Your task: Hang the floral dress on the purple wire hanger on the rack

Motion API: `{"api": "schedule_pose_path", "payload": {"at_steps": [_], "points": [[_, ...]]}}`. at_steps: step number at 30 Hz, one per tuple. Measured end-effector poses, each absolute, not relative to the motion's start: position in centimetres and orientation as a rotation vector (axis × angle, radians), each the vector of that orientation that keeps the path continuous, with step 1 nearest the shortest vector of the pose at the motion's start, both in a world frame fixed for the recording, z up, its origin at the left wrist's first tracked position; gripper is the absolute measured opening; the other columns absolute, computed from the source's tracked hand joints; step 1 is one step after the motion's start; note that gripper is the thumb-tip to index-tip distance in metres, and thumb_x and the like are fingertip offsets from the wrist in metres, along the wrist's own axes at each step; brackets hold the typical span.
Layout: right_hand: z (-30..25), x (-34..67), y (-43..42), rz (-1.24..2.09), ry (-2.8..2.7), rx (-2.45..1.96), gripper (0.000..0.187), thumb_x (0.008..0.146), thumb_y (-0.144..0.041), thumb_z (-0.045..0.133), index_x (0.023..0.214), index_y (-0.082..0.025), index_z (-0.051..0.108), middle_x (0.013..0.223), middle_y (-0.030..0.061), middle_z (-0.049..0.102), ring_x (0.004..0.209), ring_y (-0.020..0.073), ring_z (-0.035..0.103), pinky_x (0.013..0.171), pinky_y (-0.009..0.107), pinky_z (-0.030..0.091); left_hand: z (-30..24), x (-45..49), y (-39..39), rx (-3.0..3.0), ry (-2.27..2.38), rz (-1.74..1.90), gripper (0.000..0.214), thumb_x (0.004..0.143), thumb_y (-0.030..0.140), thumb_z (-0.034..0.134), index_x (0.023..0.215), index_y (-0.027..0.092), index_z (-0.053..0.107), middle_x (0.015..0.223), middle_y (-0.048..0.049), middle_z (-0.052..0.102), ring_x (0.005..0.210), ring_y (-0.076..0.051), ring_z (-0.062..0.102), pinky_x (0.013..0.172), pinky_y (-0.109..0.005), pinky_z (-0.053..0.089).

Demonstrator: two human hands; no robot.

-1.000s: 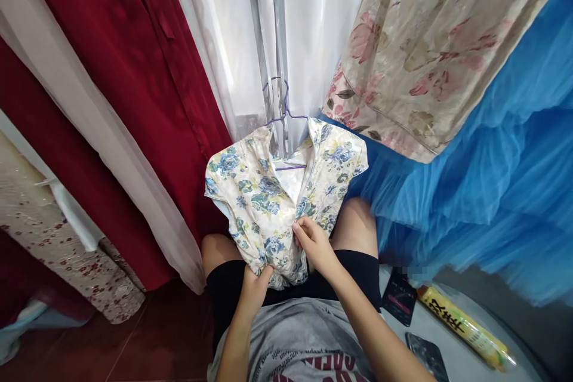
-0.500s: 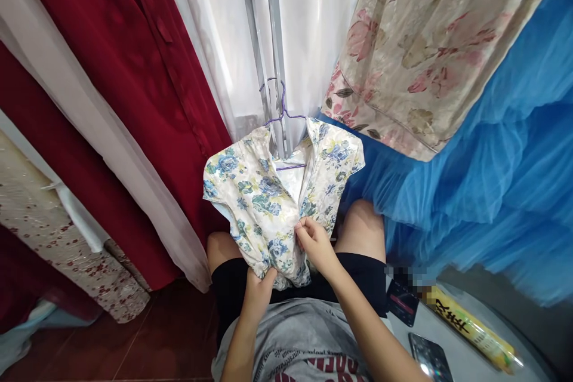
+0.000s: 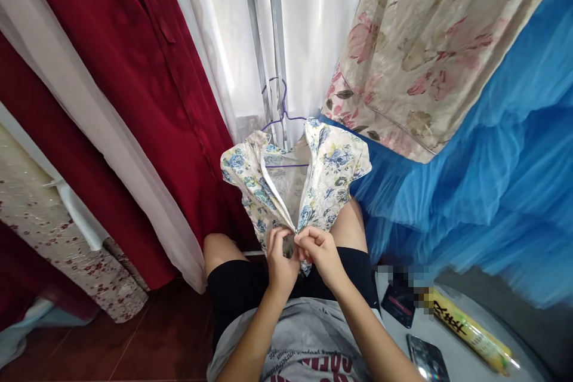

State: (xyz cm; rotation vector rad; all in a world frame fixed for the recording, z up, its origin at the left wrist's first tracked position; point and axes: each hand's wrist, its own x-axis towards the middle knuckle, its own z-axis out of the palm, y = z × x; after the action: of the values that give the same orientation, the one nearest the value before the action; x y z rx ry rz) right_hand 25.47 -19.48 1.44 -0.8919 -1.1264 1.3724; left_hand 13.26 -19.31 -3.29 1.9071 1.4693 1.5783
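Grey shirt point(image 3: 308, 315) with red lettering nearest, above black shorts point(image 3: 230, 283) and bare knees point(image 3: 351, 227). Just to the right, on a grey surface point(image 3: 453, 357), a phone point(image 3: 427, 357), a dark flat pack point(image 3: 400, 305) and a yellow packet point(image 3: 474, 331) with black characters. Over the lap, left hand point(image 3: 282, 256) with fingers curled, gripping the front of a floral top point(image 3: 333, 185) just beside its zip point(image 3: 296, 230); right hand point(image 3: 323, 253) close alongside, thumb and forefinger pinching at the zip, at the foot of a V-shaped opening. Collar away from the body, on a purple hanger point(image 3: 285, 106). Behind, two grey strips point(image 3: 278, 24) hanging before white cloth point(image 3: 317, 30); red cloth point(image 3: 107, 54) to the left, beige cloth point(image 3: 412, 65) with pink flowers to the right, ruffled blue netting point(image 3: 501, 161) farther right.
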Motion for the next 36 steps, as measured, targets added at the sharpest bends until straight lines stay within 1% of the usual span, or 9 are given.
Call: {"api": "schedule_pose_path", "payload": {"at_steps": [3,6,11,15,18,23,28,33,36], "points": [[1.6,26.3,-19.5,1.347,-1.108,-0.945,0.029,0.079,-0.043,0.072,0.062,-0.023,0.059,0.042,-0.0015,0.054,0.037,0.0115,0.034,0.043,0.026,0.023,-2.8,14.1,-18.1,1.954,1.385,1.443,0.017,0.099,0.033,0.051,0.086,0.023,0.055,0.083,-0.0040,0.062,0.082,-0.020,0.061,0.078,-0.030,0.048],[3.0,27.3,-18.2,1.311,-1.053,-0.930,0.031,0.076,-0.039,0.073,0.056,-0.022,0.057,0.042,-0.0018,0.052,0.038,0.0094,0.031,0.042,0.026,0.019,-2.3,14.1,-18.0,2.108,1.377,1.274,0.023,0.101,0.029,0.047,0.080,0.023,0.054,0.082,-0.0045,0.063,0.078,-0.019,0.062,0.074,-0.028,0.046],[9.7,27.5,-12.5,1.280,-1.008,-0.769,0.022,0.065,-0.033,0.076,0.057,-0.018,0.061,0.042,-0.0049,0.044,0.039,0.0060,0.023,0.042,0.026,0.013,0.2,13.7,-19.2,2.455,1.520,0.773,0.018,0.095,0.016,0.049,0.094,0.022,0.067,0.093,-0.0088,0.072,0.084,-0.024,0.070,0.072,-0.030,0.046],[15.9,26.7,-7.9,1.294,-1.001,-0.674,0.015,0.062,-0.027,0.073,0.062,-0.015,0.066,0.045,-0.0064,0.041,0.041,0.0045,0.021,0.041,0.025,0.011,1.8,13.5,-19.6,2.607,1.618,0.363,0.033,0.090,0.008,0.048,0.114,0.018,0.069,0.104,-0.0129,0.074,0.092,-0.029,0.072,0.075,-0.034,0.049],[17.7,26.3,-6.2,1.285,-0.977,-0.634,0.013,0.065,-0.025,0.071,0.066,-0.015,0.064,0.048,-0.0059,0.043,0.042,0.0041,0.021,0.041,0.024,0.010,1.7,13.1,-18.9,2.607,1.630,0.257,0.033,0.087,0.007,0.051,0.113,0.017,0.069,0.103,-0.0138,0.075,0.090,-0.030,0.073,0.074,-0.036,0.050],[16.8,26.0,-7.3,1.181,-1.091,-0.672,0.014,0.068,-0.027,0.071,0.066,-0.018,0.060,0.045,-0.0056,0.046,0.041,0.0059,0.027,0.041,0.023,0.015,3.7,11.6,-15.5,2.465,1.437,0.764,0.013,0.094,0.024,0.061,0.099,0.022,0.072,0.093,-0.0067,0.076,0.083,-0.024,0.072,0.074,-0.033,0.051],[16.8,26.3,-9.0,1.050,-1.230,-0.642,0.021,0.072,-0.030,0.071,0.063,-0.020,0.055,0.045,-0.0059,0.046,0.042,0.0071,0.032,0.044,0.024,0.021,12.7,10.9,-10.7,2.357,1.251,1.593,0.036,0.103,0.029,0.051,0.138,0.028,0.059,0.101,-0.0041,0.075,0.084,-0.018,0.068,0.078,-0.030,0.051],[16.4,26.7,-7.6,0.917,-1.323,-0.655,0.022,0.079,-0.031,0.068,0.067,-0.022,0.052,0.047,-0.0068,0.044,0.044,0.0083,0.033,0.048,0.025,0.023,18.2,12.1,-7.7,2.616,1.140,1.630,0.018,0.102,0.027,0.055,0.100,0.022,0.072,0.098,-0.0039,0.075,0.086,-0.018,0.067,0.079,-0.030,0.049],[14.5,26.7,-6.0,0.778,-1.340,-0.791,0.023,0.079,-0.030,0.066,0.065,-0.022,0.049,0.048,-0.0072,0.041,0.045,0.0086,0.030,0.048,0.025,0.021,19.1,11.9,-7.1,2.554,1.136,1.798,0.020,0.103,0.029,0.053,0.096,0.020,0.069,0.092,-0.0042,0.073,0.086,-0.018,0.067,0.080,-0.029,0.049]]}}
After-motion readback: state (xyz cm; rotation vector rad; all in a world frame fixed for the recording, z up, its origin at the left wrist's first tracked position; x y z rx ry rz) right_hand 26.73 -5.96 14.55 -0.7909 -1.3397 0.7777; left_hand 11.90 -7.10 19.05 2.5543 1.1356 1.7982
